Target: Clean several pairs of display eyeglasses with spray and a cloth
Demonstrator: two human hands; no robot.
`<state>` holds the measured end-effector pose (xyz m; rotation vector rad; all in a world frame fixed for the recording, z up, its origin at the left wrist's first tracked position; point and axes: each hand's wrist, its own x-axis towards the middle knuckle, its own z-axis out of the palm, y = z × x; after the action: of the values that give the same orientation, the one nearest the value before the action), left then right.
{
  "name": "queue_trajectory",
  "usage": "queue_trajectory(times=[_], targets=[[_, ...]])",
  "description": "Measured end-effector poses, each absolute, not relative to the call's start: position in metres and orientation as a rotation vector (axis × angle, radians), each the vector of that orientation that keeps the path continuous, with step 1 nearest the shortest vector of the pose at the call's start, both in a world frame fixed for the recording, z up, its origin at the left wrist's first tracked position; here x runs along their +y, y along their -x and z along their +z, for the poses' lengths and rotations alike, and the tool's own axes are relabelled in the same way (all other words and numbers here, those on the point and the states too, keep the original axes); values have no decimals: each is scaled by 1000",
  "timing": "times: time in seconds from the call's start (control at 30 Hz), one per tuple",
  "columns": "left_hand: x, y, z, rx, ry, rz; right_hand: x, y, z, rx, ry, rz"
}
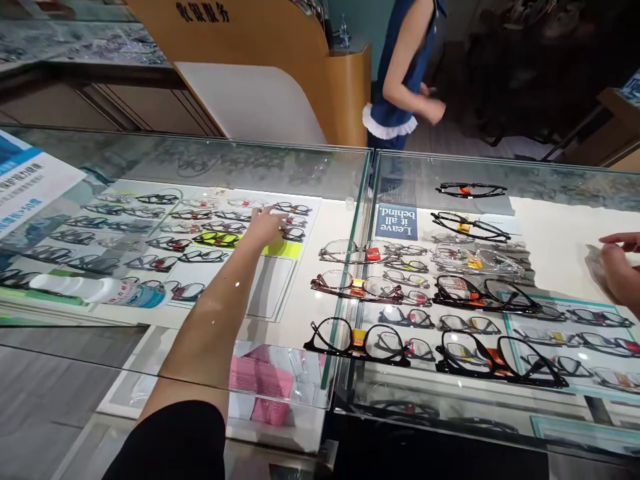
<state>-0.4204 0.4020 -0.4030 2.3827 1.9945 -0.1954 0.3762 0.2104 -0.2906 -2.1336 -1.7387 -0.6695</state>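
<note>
My left hand [267,228] reaches over the left display case, its fingers bent and closed on a pair of eyeglasses [295,221] near the right end of the rows. The fingertips are partly hidden. Beside it, black eyeglasses [217,239] lie across a yellow-green strip [284,248]. At the right edge my right hand [623,265] shows only in part, its fingers apart and nothing visible in them. Nearer me, several frames with orange or red tags rest on the glass top, among them large black eyeglasses [501,360] and brown eyeglasses [356,287].
A white bottle with a blue label [150,293] lies on the left. The glass edge [369,200] divides the two cases. A "Leave it all behind." card [397,222] sits in the right case. Behind stands a wooden counter [265,40]; another person [405,73] is beside it.
</note>
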Motion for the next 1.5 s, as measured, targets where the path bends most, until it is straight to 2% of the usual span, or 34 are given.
queue_trajectory(times=[0.13, 0.37, 0.7, 0.87, 1.07, 1.5], targets=[[406, 419, -406, 1998, -2407, -163, 212, -377, -290, -1701, 2107, -577], [402, 414, -409, 2039, -2393, -252, 215, -375, -291, -1703, 2126, -634], [355, 396, -400, 2240, -2309, -66, 219, -363, -285, -1716, 2123, -586], [316, 381, -391, 2341, -2186, 40, 227, -370, -293, -1674, 2080, -523], [243, 362, -394, 2475, -1958, 332, 228, -361, -287, -1708, 2075, -373], [113, 352, -337, 2330, -1753, 33, 218, -339, -263, -1731, 2105, -166]])
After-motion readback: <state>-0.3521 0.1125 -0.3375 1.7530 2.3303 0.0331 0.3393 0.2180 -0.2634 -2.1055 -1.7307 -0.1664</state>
